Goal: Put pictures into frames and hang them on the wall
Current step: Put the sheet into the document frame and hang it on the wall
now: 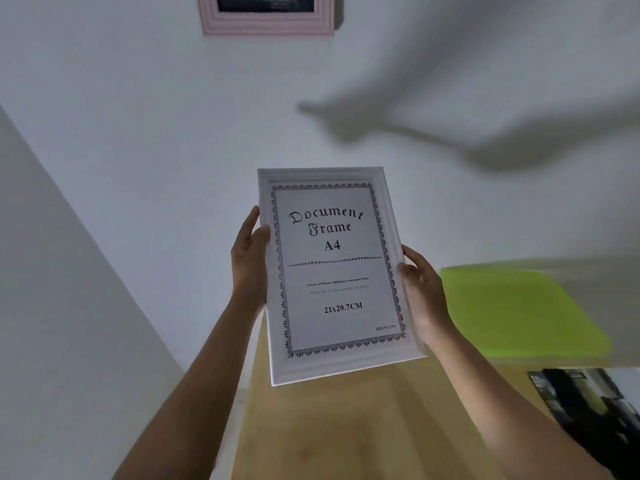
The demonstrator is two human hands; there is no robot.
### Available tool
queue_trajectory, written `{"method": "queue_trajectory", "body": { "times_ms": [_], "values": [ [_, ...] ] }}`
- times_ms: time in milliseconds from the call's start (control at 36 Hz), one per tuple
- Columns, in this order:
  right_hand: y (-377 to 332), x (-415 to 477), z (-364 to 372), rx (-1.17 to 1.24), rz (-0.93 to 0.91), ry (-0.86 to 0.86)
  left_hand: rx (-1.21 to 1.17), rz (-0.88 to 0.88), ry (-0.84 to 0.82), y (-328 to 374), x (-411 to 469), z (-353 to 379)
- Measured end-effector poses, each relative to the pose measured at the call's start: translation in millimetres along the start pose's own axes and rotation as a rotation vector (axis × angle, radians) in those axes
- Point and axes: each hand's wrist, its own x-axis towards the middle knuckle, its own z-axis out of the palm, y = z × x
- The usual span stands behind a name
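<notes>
I see both hands clamped on a white frame (337, 275), a ridged moulded rectangle held upright above the tan wooden bench (346, 427): left hand (247, 261) on its left edge, right hand (424, 292) on its right. Its paper insert reads "Document Frame A4". Above it on the wall, a pink frame (268, 20) is cut off; right of it, a lime-green sheet (519, 313) is blurred.

Both bare forearms rise from the near edge and converge toward the centre. Left hand (247, 258): raised, palm facing right, thumb hooked over the front of the white frame's (332, 271) left edge, remaining fingers hidden behind it. Right hand (424, 292): set slightly lower and nearer, thumb pressed on the right edge, fingers apparently curled behind (only the knuckle line shows). Wrists are straight and well apart.
</notes>
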Motion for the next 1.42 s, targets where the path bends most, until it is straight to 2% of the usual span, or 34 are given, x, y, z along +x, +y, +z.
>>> {"method": "queue_trajectory", "body": {
  "times_ms": [278, 528, 667, 806, 1028, 1194, 1306, 1417],
  "values": [
    [-105.8, 135.5, -83.0, 0.115, -0.386, 0.137, -0.071, 0.295, -0.169, 50.0, 74.1, 162.0],
    [-184.1, 230.6, -111.5, 0.257, -0.642, 0.166, -0.036, 0.504, -0.254, 120.6, 137.9, 256.8],
    [-216.9, 271.1, -112.4, 0.377, -0.721, 0.167, -0.035, 0.652, -0.267, 156.8, 162.5, 291.3],
    [-223.6, 297.3, -105.7, 0.378, -0.736, 0.128, -0.018, 0.725, -0.221, 165.3, 181.6, 304.2],
    [-201.8, 305.2, -101.4, 0.373, -0.757, 0.115, 0.086, 0.647, -0.258, 136.3, 206.7, 285.1],
    [-182.4, 308.0, -100.2, 0.366, -0.754, 0.095, 0.065, 0.618, -0.225, 120.6, 197.9, 282.9],
    [-166.3, 308.6, -100.1, 0.340, -0.757, 0.116, 0.041, 0.628, -0.255, 110.8, 193.2, 282.2],
    [-157.1, 307.5, -98.4, 0.338, -0.752, 0.139, 0.073, 0.641, -0.212, 102.7, 192.0, 283.4]
  ]
}}
